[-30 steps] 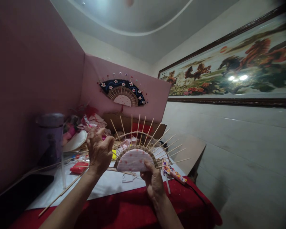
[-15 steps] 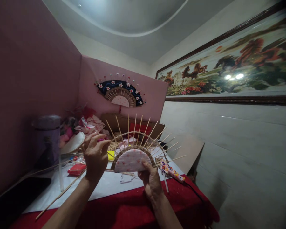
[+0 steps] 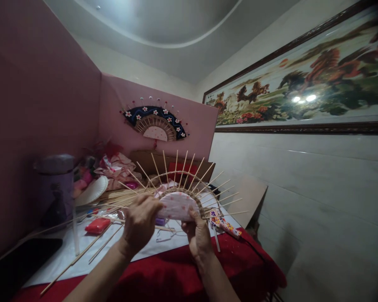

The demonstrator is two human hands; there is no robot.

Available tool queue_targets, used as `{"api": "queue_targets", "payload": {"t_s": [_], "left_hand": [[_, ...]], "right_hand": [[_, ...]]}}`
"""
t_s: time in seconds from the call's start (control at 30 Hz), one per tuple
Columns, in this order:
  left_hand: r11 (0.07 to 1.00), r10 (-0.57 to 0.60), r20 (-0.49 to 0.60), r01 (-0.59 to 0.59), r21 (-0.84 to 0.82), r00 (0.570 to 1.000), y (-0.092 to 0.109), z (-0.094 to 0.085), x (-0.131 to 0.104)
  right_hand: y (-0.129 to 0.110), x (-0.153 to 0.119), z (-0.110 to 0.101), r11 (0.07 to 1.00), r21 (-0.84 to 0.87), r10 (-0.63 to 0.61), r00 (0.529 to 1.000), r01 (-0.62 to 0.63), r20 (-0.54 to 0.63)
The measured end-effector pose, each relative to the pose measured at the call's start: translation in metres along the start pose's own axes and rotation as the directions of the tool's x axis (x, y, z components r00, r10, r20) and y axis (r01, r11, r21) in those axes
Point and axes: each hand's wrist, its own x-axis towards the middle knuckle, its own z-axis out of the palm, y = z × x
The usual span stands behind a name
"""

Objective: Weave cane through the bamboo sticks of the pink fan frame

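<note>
A half-round fan frame (image 3: 178,206) has a pale centre with pink spots, a braided rim and thin sticks radiating outward. My right hand (image 3: 198,234) grips its lower right edge, the thumb on the front of the pale centre. At the frame's left lower edge, my left hand (image 3: 142,218) has its fingers closed on the rim. A finished-looking dark fan (image 3: 156,121) with white flowers hangs on the pink panel behind. Beyond my left hand lies a bundle of loose sticks (image 3: 121,196).
A glue gun (image 3: 224,226) with a flowered pattern lies at the right. Further left are a red packet (image 3: 97,225), a white pleated plate (image 3: 93,192), a purple cylinder (image 3: 56,188) and a dark phone-like slab (image 3: 25,262). Pink cloth (image 3: 118,167) is heaped behind.
My left hand has come down and right from beside the fan frame onto its left edge, its fingers closing there. My right hand keeps its hold. The view has shifted slightly.
</note>
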Motion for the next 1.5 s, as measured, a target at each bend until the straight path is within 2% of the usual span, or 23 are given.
{"api": "queue_targets", "payload": {"t_s": [0.1,0.13,0.2,0.23,0.27,0.33,0.43,0.5,0.57,0.7,0.87,1.0,1.2,1.27,1.33,1.43,1.5], "left_hand": [[0.986,0.117,0.121,-0.100,-0.135,0.986,0.033,0.005,-0.003],[0.963,0.179,0.151,-0.141,-0.231,0.972,0.042,0.006,-0.002],[0.930,0.263,0.208,-0.190,-0.315,0.942,0.054,0.007,0.002],[0.935,0.240,0.204,-0.169,-0.313,0.949,0.054,0.007,0.006],[0.955,0.158,0.196,-0.100,-0.279,0.968,0.050,0.006,0.011],[0.986,-0.082,0.172,0.105,-0.128,0.982,0.032,0.005,0.023],[0.953,-0.304,0.133,0.304,0.018,0.943,-0.004,0.004,0.041],[0.921,-0.387,0.157,0.373,0.113,0.909,-0.021,0.004,0.053],[0.900,-0.424,0.224,0.382,0.207,0.877,-0.028,0.005,0.064],[0.859,-0.483,0.343,0.362,0.361,0.806,-0.025,0.009,0.084],[0.796,-0.582,0.357,0.421,0.434,0.731,-0.025,0.012,0.096],[0.785,-0.610,0.327,0.497,0.369,0.722,-0.027,0.011,0.096],[0.765,-0.639,0.275,0.630,0.132,0.718,-0.031,0.014,0.091],[0.764,-0.625,0.287,0.644,0.034,0.726,-0.027,0.015,0.089],[0.765,-0.591,0.322,0.640,-0.066,0.740,-0.013,0.013,0.083],[0.754,-0.520,0.398,0.625,-0.201,0.756,0.023,0.010,0.069],[0.734,-0.451,0.461,0.611,-0.297,0.765,0.052,0.014,0.057]], "right_hand": [[0.001,0.001,-0.001,1.000,-0.006,0.003,1.000,-0.003,-0.006],[0.001,0.001,-0.001,1.000,-0.011,0.005,1.000,-0.005,-0.007],[0.001,0.001,-0.001,1.000,-0.019,0.005,1.000,-0.005,-0.010],[0.001,0.001,-0.001,1.000,-0.022,0.004,1.000,-0.004,-0.013],[0.001,0.001,-0.001,1.000,-0.023,0.002,1.000,-0.002,-0.018],[0.001,0.001,0.000,1.000,-0.023,0.001,1.000,-0.001,-0.027],[0.000,0.000,0.001,1.000,-0.030,-0.002,0.999,0.001,-0.035],[0.000,0.000,0.001,0.999,-0.035,-0.011,0.999,0.010,-0.034],[0.000,-0.001,0.002,0.999,-0.041,-0.023,0.999,0.021,-0.033],[0.001,-0.003,0.002,0.997,-0.067,-0.035,0.999,0.033,-0.024],[0.001,-0.004,0.003,0.995,-0.095,-0.040,0.999,0.038,-0.018],[0.001,-0.003,0.002,0.995,-0.091,-0.038,0.999,0.038,-0.004],[0.002,-0.001,0.001,0.997,-0.080,-0.015,1.000,0.014,-0.016],[0.002,0.000,0.001,0.997,-0.080,-0.015,1.000,0.013,-0.020],[0.003,0.001,0.001,0.996,-0.083,-0.019,1.000,0.017,-0.022],[0.003,0.002,0.000,0.995,-0.093,-0.048,0.998,0.046,-0.028],[0.004,0.003,-0.001,0.991,-0.106,-0.088,0.996,0.084,-0.031]]}}
